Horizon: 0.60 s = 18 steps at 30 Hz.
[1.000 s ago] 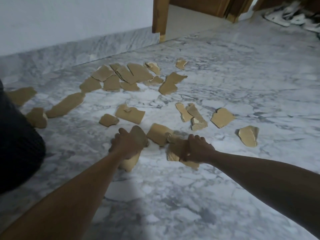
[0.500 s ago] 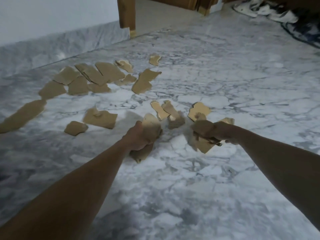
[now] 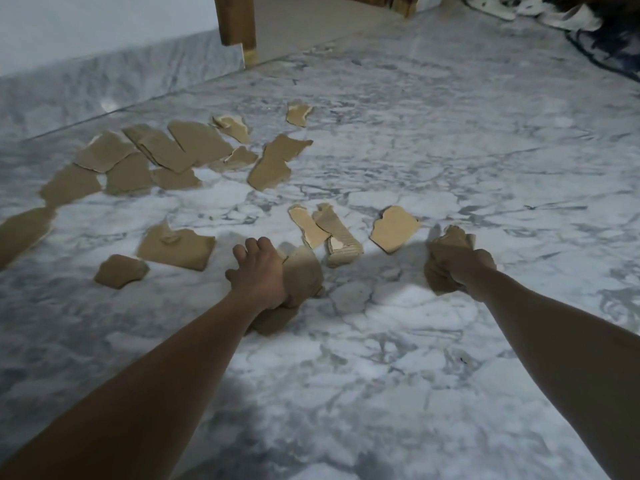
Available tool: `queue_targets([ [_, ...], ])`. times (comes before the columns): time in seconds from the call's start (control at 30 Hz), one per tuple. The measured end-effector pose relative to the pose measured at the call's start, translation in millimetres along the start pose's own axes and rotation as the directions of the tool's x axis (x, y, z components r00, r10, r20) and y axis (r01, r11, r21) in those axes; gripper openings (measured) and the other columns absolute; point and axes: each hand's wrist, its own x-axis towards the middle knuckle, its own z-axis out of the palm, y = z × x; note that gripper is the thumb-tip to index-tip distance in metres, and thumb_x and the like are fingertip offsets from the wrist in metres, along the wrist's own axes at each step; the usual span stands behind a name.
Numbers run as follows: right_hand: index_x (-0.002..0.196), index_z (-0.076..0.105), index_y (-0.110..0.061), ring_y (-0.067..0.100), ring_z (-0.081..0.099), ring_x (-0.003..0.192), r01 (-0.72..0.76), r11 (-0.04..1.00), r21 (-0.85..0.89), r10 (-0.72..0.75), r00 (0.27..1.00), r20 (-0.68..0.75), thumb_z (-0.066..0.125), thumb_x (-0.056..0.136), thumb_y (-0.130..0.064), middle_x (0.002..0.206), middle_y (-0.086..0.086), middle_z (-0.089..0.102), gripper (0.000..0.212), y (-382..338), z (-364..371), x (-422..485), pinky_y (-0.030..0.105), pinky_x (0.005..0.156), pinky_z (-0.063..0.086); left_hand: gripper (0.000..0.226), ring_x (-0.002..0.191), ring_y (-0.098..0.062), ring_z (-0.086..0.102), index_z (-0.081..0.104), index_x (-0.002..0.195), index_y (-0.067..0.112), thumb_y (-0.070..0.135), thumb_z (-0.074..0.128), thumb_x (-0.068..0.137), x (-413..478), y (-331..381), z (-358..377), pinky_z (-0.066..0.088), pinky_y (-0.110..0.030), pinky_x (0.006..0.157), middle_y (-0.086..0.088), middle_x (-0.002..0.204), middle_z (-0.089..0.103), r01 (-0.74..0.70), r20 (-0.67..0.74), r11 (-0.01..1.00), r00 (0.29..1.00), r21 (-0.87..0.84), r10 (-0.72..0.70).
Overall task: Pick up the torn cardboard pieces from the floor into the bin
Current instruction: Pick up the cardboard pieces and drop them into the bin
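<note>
Several torn brown cardboard pieces lie scattered on the marble floor (image 3: 363, 375). A dense cluster (image 3: 162, 154) sits at the far left, and a few loose pieces (image 3: 393, 228) lie just beyond my hands. My left hand (image 3: 259, 271) grips a bunch of cardboard pieces (image 3: 304, 271) low over the floor. My right hand (image 3: 464, 265) is closed around another bunch of pieces (image 3: 446, 244), held slightly above the floor. The bin is out of view.
A white wall with a marble skirting (image 3: 121, 81) runs along the far left. A wooden door frame post (image 3: 235, 22) stands at the top, with an opening behind it. Shoes and dark fabric (image 3: 588, 26) lie at the top right.
Both hands have gathered pieces off the floor and moved right. The right hand has lifted its bunch and reached the piece at the far right. The view has swung right, and the dark shape at the left is gone.
</note>
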Motion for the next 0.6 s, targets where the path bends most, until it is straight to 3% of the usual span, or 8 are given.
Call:
queue_targets([
  [0.1, 0.135, 0.039, -0.007, 0.028, 0.06, 0.098, 0.072, 0.977, 0.202, -0.052, 0.994, -0.101, 0.078, 0.076, -0.022, 0.112, 0.008, 0.054, 0.073, -12.5, 4.6, 4.0, 0.033, 0.073, 0.047, 0.081, 0.107, -0.03, 0.039, 0.027, 0.116, 0.014, 0.027, 0.087, 0.063, -4.9, 5.1, 1.9, 0.045, -0.05, 0.081, -0.009, 0.109, 0.04, -0.093, -0.013, 0.993, 0.996, -0.07, 0.092],
  [0.17, 0.127, 0.053, -0.009, 0.022, 0.063, 0.084, 0.023, 0.927, 0.375, -0.025, 1.0, 0.0, 0.08, 0.075, -0.021, 0.105, 0.005, 0.065, 0.06, -30.0, 14.5, 5.3, 0.032, 0.063, 0.046, 0.075, 0.098, -0.027, 0.046, 0.026, 0.118, 0.016, 0.025, 0.082, 0.069, -0.2, 4.4, 5.4, 0.048, -0.053, 0.084, -0.006, 0.103, 0.046, -0.196, -0.036, 0.976, 0.981, -0.093, 0.193],
  [0.23, 0.11, 0.063, -0.011, 0.021, 0.067, 0.082, -0.007, 0.911, 0.412, -0.036, 0.995, 0.095, 0.081, 0.073, -0.023, 0.102, 0.008, 0.072, 0.043, -47.6, 27.5, -2.4, 0.03, 0.059, 0.048, 0.1, 0.101, -0.029, 0.054, 0.013, 0.139, 0.025, 0.027, 0.082, 0.067, 11.3, 6.3, 5.5, 0.051, -0.054, 0.082, -0.006, 0.113, 0.054, -0.293, 0.01, 0.954, 0.956, -0.07, 0.294],
  [0.27, 0.111, 0.063, -0.011, 0.02, 0.066, 0.079, 0.015, 0.918, 0.397, -0.075, 0.988, 0.137, 0.079, 0.078, -0.022, 0.1, 0.008, 0.072, 0.038, -52.9, 37.0, -5.9, 0.027, 0.054, 0.048, 0.124, 0.101, -0.03, 0.058, -0.006, 0.145, 0.035, 0.028, 0.086, 0.063, 17.3, 9.7, 2.8, 0.052, -0.053, 0.082, -0.006, 0.116, 0.057, -0.316, 0.087, 0.948, 0.944, -0.048, 0.319],
  [0.37, 0.118, 0.058, -0.007, 0.015, 0.061, 0.061, 0.137, 0.952, 0.272, -0.222, 0.925, 0.309, 0.059, 0.096, -0.014, 0.082, 0.007, 0.067, 0.023, -63.8, 66.3, -23.8, 0.02, 0.038, 0.044, 0.148, 0.102, -0.033, 0.06, -0.037, 0.135, 0.051, 0.023, 0.089, 0.061, 36.7, 22.4, -7.6, 0.053, -0.048, 0.088, -0.012, 0.124, 0.056, -0.324, 0.285, 0.945, 0.911, 0.047, 0.298],
  [0.43, 0.106, 0.057, -0.011, 0.018, 0.056, 0.063, 0.21, 0.975, 0.069, -0.221, 0.923, 0.316, 0.064, 0.093, -0.018, 0.08, 0.007, 0.061, 0.016, -59.6, 72.0, -32.0, 0.023, 0.046, 0.046, 0.136, 0.116, -0.036, 0.054, -0.027, 0.142, 0.052, 0.016, 0.083, 0.07, 45.9, 31.9, -13.9, 0.05, -0.044, 0.09, -0.014, 0.143, 0.044, -0.306, 0.348, 0.945, 0.904, 0.115, 0.25],
  [0.53, 0.108, 0.05, -0.012, 0.026, 0.056, 0.087, 0.25, 0.945, -0.211, -0.218, 0.962, 0.163, 0.072, 0.085, -0.034, 0.1, 0.009, 0.056, 0.039, -50.8, 64.7, -21.4, 0.033, 0.071, 0.05, 0.119, 0.121, -0.036, 0.051, 0.003, 0.152, 0.041, 0.021, 0.085, 0.069, 41.0, 36.5, -17.8, 0.05, -0.042, 0.085, -0.012, 0.145, 0.04, -0.312, 0.349, 0.938, 0.904, 0.149, 0.246],
  [0.6, 0.125, 0.049, -0.007, 0.033, 0.055, 0.107, 0.222, 0.913, -0.342, -0.192, 0.974, 0.117, 0.072, 0.082, -0.046, 0.124, 0.014, 0.051, 0.063, -49.3, 60.7, -14.5, 0.04, 0.088, 0.052, 0.098, 0.116, -0.033, 0.051, 0.033, 0.142, 0.027, 0.027, 0.09, 0.062, 29.0, 26.8, -13.7, 0.05, -0.042, 0.085, -0.011, 0.137, 0.04, -0.33, 0.271, 0.932, 0.92, 0.148, 0.282],
])
